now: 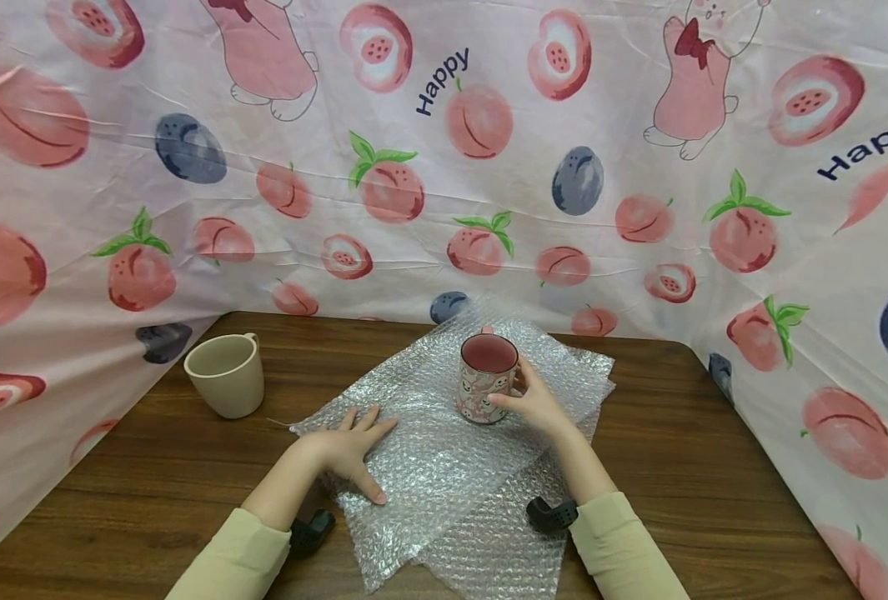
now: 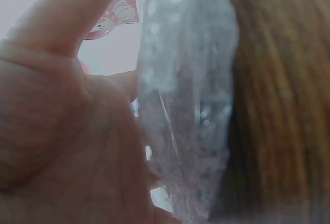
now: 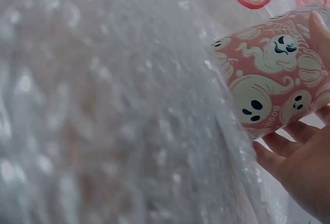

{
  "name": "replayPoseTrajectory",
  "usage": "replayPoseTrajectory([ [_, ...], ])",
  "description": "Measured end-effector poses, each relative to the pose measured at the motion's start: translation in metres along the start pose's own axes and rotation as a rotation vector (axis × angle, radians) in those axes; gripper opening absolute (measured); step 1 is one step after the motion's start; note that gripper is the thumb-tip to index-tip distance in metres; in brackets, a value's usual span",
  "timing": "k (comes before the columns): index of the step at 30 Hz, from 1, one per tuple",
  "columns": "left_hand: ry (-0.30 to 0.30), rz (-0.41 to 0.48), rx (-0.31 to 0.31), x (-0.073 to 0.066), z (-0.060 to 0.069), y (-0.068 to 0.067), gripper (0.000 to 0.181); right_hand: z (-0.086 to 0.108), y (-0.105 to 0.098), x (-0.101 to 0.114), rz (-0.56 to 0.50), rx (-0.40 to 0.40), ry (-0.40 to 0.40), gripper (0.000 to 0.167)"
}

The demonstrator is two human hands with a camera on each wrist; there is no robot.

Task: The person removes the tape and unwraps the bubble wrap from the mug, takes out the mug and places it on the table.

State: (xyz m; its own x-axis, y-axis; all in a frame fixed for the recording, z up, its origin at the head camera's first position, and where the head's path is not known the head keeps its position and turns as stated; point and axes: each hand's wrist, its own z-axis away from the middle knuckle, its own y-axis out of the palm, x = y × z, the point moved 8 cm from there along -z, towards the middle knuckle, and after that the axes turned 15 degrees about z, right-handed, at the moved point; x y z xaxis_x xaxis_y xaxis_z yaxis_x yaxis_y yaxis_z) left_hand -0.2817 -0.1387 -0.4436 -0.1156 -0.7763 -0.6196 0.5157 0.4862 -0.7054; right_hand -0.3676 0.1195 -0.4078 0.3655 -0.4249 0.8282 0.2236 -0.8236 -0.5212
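Observation:
A pink mug [image 1: 481, 392] with white ghosts and pumpkins stands upright on layered sheets of bubble wrap [image 1: 428, 450]. My right hand [image 1: 537, 404] grips its right side, thumb in front and fingers behind; the right wrist view shows the ghost pattern of the mug [image 3: 273, 74] close up. The mug's handle points toward the back. With fingers spread, my left hand [image 1: 349, 454] rests on the left part of the bubble wrap. In the left wrist view the wrap's edge [image 2: 185, 100] stands beside the palm.
A plain cream mug [image 1: 229, 379] stands on the brown wooden table [image 1: 684, 467] at the back left. Fruit-printed cloth [image 1: 481, 192] hangs behind the table and along both sides. Each wrist wears a black device [image 1: 552, 514].

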Motion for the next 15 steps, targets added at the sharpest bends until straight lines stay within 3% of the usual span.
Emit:
replayPoseTrajectory([
  [8, 0.0, -0.002, -0.001, -0.001, 0.001, 0.0, 0.119, 0.0, 0.002, 0.001, -0.016, -0.03, 0.016, 0.086],
  [15, -0.001, 0.002, -0.001, -0.001, 0.002, 0.0, 0.119, 0.008, 0.004, 0.024, -0.03, 0.006, -0.01, 0.087],
])
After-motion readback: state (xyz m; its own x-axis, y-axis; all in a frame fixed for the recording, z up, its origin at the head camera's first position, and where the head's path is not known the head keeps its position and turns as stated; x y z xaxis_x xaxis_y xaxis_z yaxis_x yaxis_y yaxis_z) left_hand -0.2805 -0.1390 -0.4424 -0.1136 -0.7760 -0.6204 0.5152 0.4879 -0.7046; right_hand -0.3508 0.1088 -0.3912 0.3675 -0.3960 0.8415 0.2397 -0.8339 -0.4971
